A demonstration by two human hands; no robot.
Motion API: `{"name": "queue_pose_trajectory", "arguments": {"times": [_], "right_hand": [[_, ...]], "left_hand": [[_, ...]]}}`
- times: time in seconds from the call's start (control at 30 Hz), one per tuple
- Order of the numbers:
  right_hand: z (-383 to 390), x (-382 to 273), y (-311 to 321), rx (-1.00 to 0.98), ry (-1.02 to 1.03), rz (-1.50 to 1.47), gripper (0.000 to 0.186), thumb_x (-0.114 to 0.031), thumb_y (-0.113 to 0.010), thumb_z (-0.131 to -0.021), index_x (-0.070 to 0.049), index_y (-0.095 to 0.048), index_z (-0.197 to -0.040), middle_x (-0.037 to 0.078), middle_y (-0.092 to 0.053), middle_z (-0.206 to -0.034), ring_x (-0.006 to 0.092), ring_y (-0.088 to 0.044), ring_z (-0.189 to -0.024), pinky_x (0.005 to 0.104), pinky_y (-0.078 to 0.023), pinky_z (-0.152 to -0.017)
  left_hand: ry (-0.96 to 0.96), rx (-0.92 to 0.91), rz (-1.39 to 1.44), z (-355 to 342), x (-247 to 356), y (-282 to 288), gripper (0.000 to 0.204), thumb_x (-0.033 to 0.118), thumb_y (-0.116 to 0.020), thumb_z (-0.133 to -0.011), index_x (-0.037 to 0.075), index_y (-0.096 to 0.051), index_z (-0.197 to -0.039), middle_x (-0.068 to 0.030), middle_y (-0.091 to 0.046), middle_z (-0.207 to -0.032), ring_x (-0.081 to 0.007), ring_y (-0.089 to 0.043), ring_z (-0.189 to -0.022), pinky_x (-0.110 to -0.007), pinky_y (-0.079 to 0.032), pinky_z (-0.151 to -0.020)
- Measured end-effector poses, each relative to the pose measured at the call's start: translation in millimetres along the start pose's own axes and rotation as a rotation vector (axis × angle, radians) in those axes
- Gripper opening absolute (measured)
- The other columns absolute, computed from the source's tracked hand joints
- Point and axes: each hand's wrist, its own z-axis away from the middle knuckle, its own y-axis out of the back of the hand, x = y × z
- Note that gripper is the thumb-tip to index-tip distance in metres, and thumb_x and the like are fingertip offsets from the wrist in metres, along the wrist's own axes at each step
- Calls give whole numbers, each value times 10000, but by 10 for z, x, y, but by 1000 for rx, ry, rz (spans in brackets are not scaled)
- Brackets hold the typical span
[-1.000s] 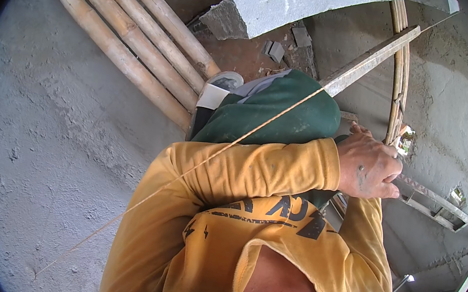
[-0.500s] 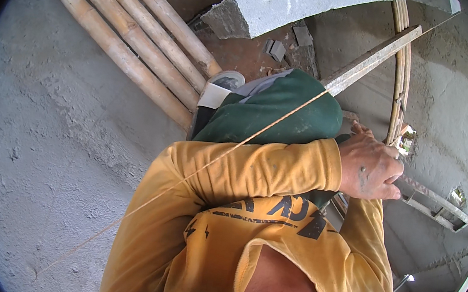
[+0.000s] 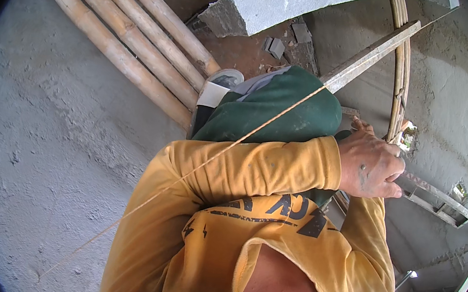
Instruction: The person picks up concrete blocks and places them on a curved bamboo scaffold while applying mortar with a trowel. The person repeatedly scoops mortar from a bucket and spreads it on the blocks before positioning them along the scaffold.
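Observation:
My left hand [image 3: 370, 165], at the end of a yellow sleeve reaching across to the right, is closed with its fingers curled over a grey metal spirit level [image 3: 439, 202]. One slotted end of the level juts out right of the hand, against the rough grey wall surface. My right forearm [image 3: 366, 213] rises behind the left hand. My right hand is mostly hidden there; fingertips [image 3: 362, 126] show above the left knuckles, but I cannot tell whose they are. A taut string [image 3: 227, 149] crosses in front of my left arm, up to a wooden bar [image 3: 370, 57].
Several bamboo poles [image 3: 125, 31] lie at the upper left, near my shoe [image 3: 226, 78]. A grey concrete beam [image 3: 294, 6] spans the top. Thin bamboo strips [image 3: 400, 73] run down to a hole [image 3: 406, 136] in the wall. Block fragments [image 3: 275, 47] lie below the beam.
Hardly anything differs. The end of the spirit level sits very slightly farther right, and the whole view has shifted a little. Both arms keep their pose.

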Motion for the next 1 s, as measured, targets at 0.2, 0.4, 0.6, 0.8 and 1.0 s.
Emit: {"name": "queue_pose_trajectory", "arguments": {"times": [0.2,0.4,0.6,0.8,1.0], "right_hand": [[-36,-17,-43,-4,17,-13,322,-227,-522,-986,10,-624,-1179,125,-631,-1137,222,-579,-1084,333,-437,-958],[-55,-36,-90,-8,35,-28,309,-211,-520,-989,9,-621,-1182,113,-631,-1135,207,-578,-1080,324,-436,-956],[-97,-95,-121,-5,74,-46,297,-194,-519,-991,7,-619,-1186,102,-631,-1134,193,-578,-1076,315,-435,-955],[-73,-171,-193,-5,110,-76,285,-177,-517,-994,5,-616,-1189,90,-631,-1132,178,-577,-1072,306,-434,-954],[-293,-15,-83,-23,137,110,367,-278,-566,-980,7,-627,-1204,92,-656,-1082,187,-613,-993,328,-458,-911]], "left_hand": [[-22,17,-5,-11,-3,2,345,379,-707,-835,59,-603,-764,-103,-620,-832,-320,-647,-793,-438,-489,-730],[-15,20,-5,-2,-11,-22,346,376,-708,-834,56,-606,-751,-114,-628,-852,-328,-654,-812,-438,-492,-744],[-48,48,-29,-12,-16,-43,347,374,-710,-829,58,-601,-735,-131,-637,-879,-342,-655,-834,-442,-492,-754],[-43,29,-8,9,-16,-55,345,368,-710,-830,57,-588,-744,-123,-615,-851,-343,-643,-822,-453,-479,-742],[-84,1,-48,35,53,26,314,356,-692,-853,66,-586,-792,-98,-605,-862,-314,-617,-808,-427,-447,-741]]}}
